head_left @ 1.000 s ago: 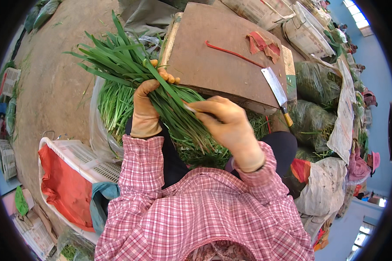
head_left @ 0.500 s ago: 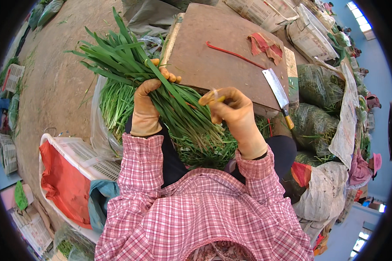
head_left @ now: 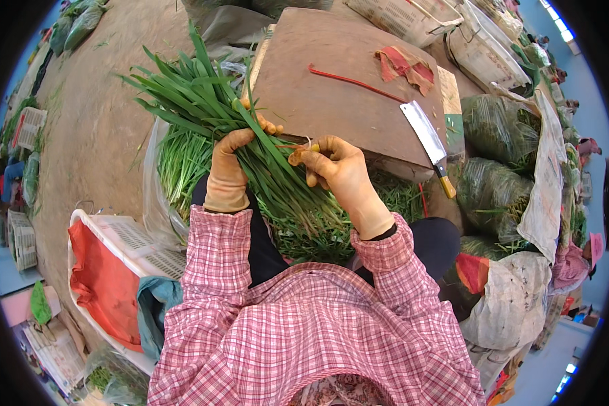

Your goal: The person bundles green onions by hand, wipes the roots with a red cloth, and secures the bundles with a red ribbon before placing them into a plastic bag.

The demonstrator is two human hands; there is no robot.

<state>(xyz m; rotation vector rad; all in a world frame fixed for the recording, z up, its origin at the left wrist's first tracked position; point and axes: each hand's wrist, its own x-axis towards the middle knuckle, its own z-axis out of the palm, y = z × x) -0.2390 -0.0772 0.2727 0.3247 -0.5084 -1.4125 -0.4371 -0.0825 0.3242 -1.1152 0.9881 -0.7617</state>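
One brown board (head_left: 325, 108) stood beyond the hands. The bunch of long green leaves (head_left: 264, 169) was held slanted beside its near-left corner. A cleaver (head_left: 423, 132) lay across the board's right edge. The left hand (head_left: 227, 169) was wrapped around the bunch; the right hand (head_left: 345, 176) pinched a thin reddish strand (head_left: 289, 146), tie or leaf indeterminate. The step appeared to be tying or cleaning; the next move likely called for a steady left grip and controlled right-hand tension.
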